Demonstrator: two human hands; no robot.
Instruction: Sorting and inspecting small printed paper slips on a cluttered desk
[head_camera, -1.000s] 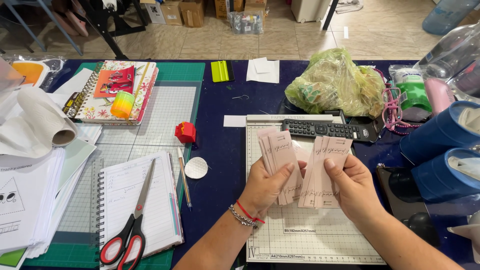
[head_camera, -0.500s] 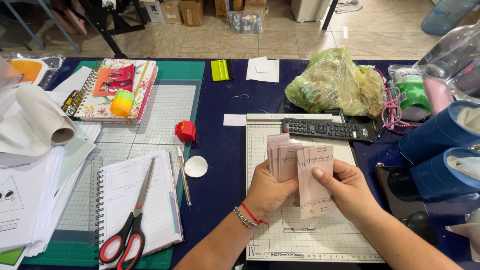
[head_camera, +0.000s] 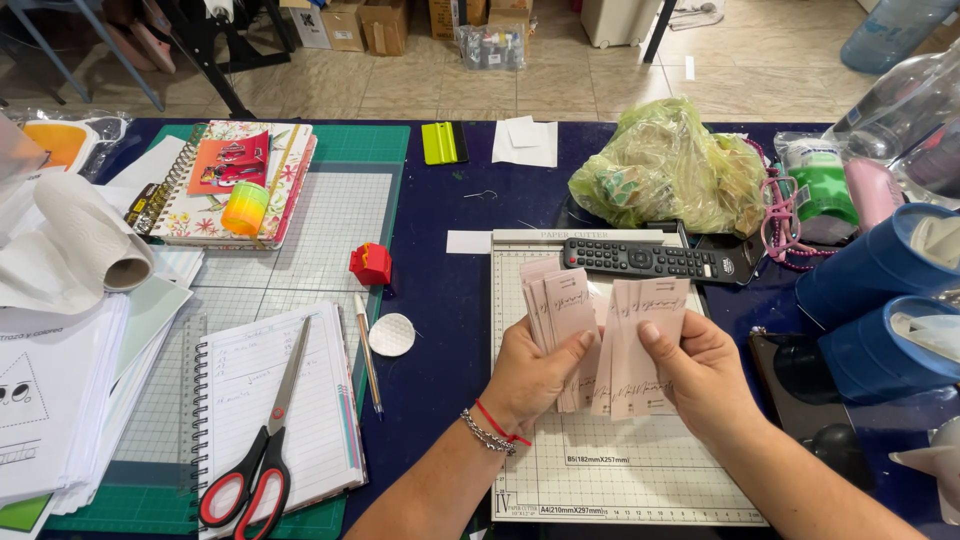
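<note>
My left hand (head_camera: 530, 380) grips a fanned stack of pale pink paper cards (head_camera: 558, 305) with thin script lines on them. My right hand (head_camera: 705, 375) holds a second stack of the same pink cards (head_camera: 650, 340), thumb on its face. The two stacks are side by side and slightly apart, above a white gridded paper cutter board (head_camera: 640, 470). A silver chain and a red cord sit on my left wrist.
A black remote (head_camera: 655, 258) lies at the board's top. A green plastic bag (head_camera: 670, 170), blue cups (head_camera: 880, 300), red-handled scissors (head_camera: 260, 440) on a spiral notebook (head_camera: 275, 400), a pencil (head_camera: 368, 350), a red sharpener (head_camera: 371, 263), a paper roll (head_camera: 85, 245) and a green cutting mat (head_camera: 340, 200) surround it.
The two stacks came together half a second ago and are now drawn apart again, one in each hand.
</note>
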